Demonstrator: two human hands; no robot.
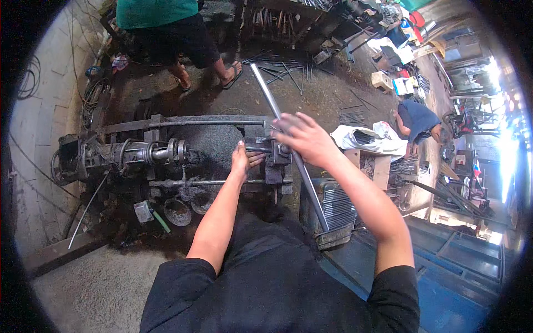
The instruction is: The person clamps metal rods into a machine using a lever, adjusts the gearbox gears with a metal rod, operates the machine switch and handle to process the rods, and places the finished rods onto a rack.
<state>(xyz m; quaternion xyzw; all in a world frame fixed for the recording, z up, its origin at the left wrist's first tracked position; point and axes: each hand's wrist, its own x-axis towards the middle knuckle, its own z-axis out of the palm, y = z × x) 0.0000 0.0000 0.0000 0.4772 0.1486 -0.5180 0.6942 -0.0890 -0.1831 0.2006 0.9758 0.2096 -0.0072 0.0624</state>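
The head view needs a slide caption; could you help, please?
Right hand at a long metal bar, left hand at a dark rod.

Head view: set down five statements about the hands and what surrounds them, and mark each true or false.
1. The right hand is at the long metal bar. True.
2. The white sack lies to the right of that bar. True.
3. The left hand rests on the white sack. False: it is at the machine, between its two horizontal rails.
4. The standing co-worker wears a red top. False: the top is green.
5. Loose thin rods lie on the floor. True.
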